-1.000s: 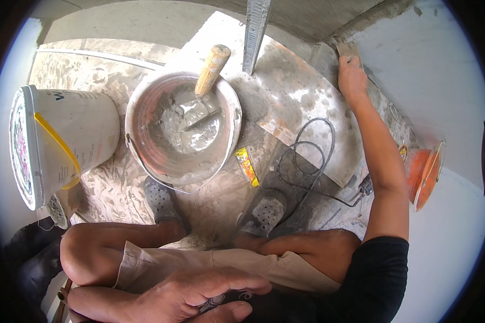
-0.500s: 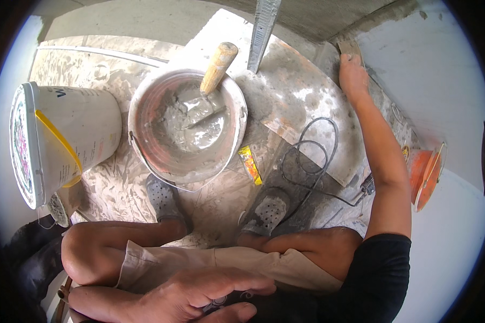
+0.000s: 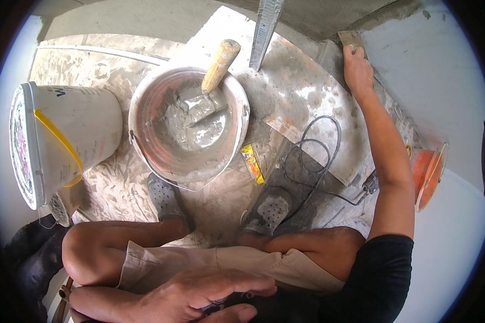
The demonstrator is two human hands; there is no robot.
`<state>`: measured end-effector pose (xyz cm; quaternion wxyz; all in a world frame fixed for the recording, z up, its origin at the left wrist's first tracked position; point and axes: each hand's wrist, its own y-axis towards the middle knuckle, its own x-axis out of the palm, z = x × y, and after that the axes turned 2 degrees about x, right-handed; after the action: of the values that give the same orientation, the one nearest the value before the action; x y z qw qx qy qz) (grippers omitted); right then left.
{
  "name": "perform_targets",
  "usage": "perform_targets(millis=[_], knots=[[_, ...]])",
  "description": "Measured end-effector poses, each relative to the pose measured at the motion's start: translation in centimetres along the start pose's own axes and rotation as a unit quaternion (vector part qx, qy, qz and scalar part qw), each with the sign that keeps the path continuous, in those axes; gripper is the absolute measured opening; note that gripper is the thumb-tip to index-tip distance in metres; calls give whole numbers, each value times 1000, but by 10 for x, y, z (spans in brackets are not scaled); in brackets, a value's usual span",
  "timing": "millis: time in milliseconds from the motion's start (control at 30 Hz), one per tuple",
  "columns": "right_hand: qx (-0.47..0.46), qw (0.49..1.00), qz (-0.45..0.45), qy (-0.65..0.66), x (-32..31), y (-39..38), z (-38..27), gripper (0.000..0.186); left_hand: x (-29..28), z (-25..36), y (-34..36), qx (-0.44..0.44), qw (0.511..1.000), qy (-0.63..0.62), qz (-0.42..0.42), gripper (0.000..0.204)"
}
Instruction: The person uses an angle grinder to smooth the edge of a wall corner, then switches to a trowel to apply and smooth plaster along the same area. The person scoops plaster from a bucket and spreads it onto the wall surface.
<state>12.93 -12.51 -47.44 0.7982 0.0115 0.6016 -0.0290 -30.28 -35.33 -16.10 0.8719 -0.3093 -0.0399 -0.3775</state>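
At the far right corner, my right hand (image 3: 358,70) is closed round a flat putty knife (image 3: 352,39), its blade against the strip where the wall and the grey mortar meet. Its handle is hidden in my fingers. My left hand (image 3: 210,296) hovers over my lap with fingers stretched and thumb apart, holding nothing. In front of me stands a bucket (image 3: 137,116) of wet grey mortar (image 3: 175,121). A trowel with a wooden handle (image 3: 221,65) rests in it, its blade partly sunk in the mix.
A white lidded pail (image 3: 86,124) with a yellow handle lies tipped at left. A black cable (image 3: 328,153) loops on the floor near a yellow packet (image 3: 252,164). An orange bucket (image 3: 427,175) is beside my right arm. A metal straightedge (image 3: 265,37) stands beyond the mortar bucket.
My right hand has shifted slightly right and farther away along the corner, and more of the putty knife's blade now shows. My left hand has barely moved.
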Motion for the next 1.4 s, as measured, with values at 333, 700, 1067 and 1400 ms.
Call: perform_targets(millis=[333, 700, 1067, 1400], knots=[[-17, 1000, 8, -16, -5, -7, 5, 32, -1, 1, -1, 3, 1000, -16, 0, 42], [-33, 998, -27, -50, 0, 4, -2, 24, 3, 2, 0, 13, 1000, -4, -8, 41], [-37, 999, -10, -29, -10, 2, -7, 22, 2, -2, -2, 20, 1000, 19, -8, 43], [-39, 997, 67, -22, -23, -10, 13, 32, 4, -1, -4, -13, 999, -31, -6, 41]])
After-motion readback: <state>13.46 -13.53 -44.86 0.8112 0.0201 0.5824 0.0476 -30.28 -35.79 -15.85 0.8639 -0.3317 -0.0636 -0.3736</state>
